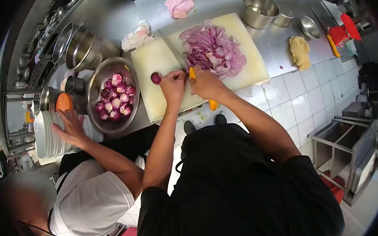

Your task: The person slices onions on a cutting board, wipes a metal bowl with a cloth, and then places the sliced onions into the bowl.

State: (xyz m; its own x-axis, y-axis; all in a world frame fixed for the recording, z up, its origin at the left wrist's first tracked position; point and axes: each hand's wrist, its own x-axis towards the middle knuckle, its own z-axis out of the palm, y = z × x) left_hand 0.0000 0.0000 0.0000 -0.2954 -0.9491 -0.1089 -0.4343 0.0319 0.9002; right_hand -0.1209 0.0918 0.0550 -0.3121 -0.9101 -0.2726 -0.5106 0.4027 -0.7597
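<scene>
While the left hand [172, 85] pinched a small peeled purple onion [156, 77] on the white cutting board [156, 61], right hand [205, 82] clenched an orange-handled knife [192, 73], sliced onion heap [213, 50] beyond on the board, co-worker's hand [70, 126] left of the board.

onion slices [213, 50] on cutting board [158, 61] | bowl of onions [114, 97] left of board | pot [258, 10] behind board

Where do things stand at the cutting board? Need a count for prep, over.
Left hand pinning an onion on the board. Right hand gripping an orange-handled knife. Sliced pile ahead. Co-worker's hand on plates, clear.
</scene>
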